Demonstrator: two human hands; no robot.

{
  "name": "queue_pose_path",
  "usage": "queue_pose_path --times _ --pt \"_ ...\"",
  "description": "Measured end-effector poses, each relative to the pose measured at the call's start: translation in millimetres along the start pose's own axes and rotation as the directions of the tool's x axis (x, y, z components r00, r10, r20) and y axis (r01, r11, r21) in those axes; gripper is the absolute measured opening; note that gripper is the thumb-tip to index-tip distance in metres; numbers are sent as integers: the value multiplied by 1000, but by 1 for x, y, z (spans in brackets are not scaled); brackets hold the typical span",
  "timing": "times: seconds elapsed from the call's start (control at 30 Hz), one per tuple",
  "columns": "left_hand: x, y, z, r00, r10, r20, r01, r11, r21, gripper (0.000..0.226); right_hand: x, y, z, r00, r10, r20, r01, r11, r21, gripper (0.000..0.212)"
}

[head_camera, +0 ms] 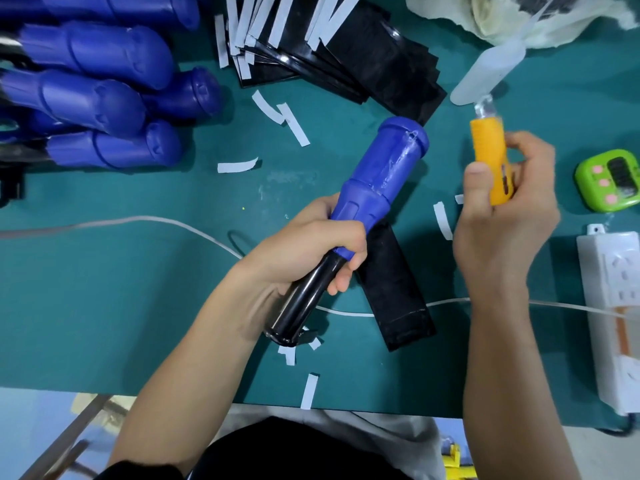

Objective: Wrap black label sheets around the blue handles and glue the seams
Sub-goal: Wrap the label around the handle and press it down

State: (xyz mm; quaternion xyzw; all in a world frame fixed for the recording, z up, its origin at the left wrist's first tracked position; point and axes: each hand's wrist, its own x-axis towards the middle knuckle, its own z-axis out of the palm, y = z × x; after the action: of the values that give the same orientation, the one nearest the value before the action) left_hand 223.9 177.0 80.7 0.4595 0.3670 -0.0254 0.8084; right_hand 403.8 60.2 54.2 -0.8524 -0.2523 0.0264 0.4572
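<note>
Currently: handle (381, 168), glue-streaked, gripped at neck by left hand (311, 244), barrel tilted clear, presumably for wrapping; glue gun (488, 157), clasped in right hand (502, 220), held aside; sheet (391, 282) waiting beneath.

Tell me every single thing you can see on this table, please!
held handle: one, blue with black shaft, lifted at centre
handle pile: several, blue, top left
label sheet stack: one, black, top centre
loose label sheet: one, black, flat under the held handle
paper strips: many, white, scattered over table and stack
yellow tool: one, yellow, right of centre
squeeze bottle: one, translucent white, top right
timer: one, green, right edge
power strip: one, white, right edge
cable: one, white, across the table
table: one, teal, under everything
left hand: one, grips the held handle
right hand: one, grips the yellow tool
</note>
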Motion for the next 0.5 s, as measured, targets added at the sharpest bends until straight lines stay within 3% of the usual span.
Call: queue_pose_path --times 0.07,0.13,0.23,0.4,0.5 --pt "1 -1 0 1000 -10 -9 10 999 35 54 2 5 -2 997 35 71 -22 984 -178 29" --pt "1 -1 -1 1000 -15 -6 15 998 55 52 4 10 -5 985 -1 174 58 945 -322 21" --pt "0 -2 -1 1000 -2 19 1 997 73 45 4 11 -9 962 -95 255 189 907 -376 21" --pt "-3 -1 0 999 23 38 -26 996 82 30 4 -22 -12 979 -190 71 183 978 95 20" --pt "-4 -2 0 998 23 56 -28 996 87 31 10 -39 -10 971 -220 93 202 964 171 22"
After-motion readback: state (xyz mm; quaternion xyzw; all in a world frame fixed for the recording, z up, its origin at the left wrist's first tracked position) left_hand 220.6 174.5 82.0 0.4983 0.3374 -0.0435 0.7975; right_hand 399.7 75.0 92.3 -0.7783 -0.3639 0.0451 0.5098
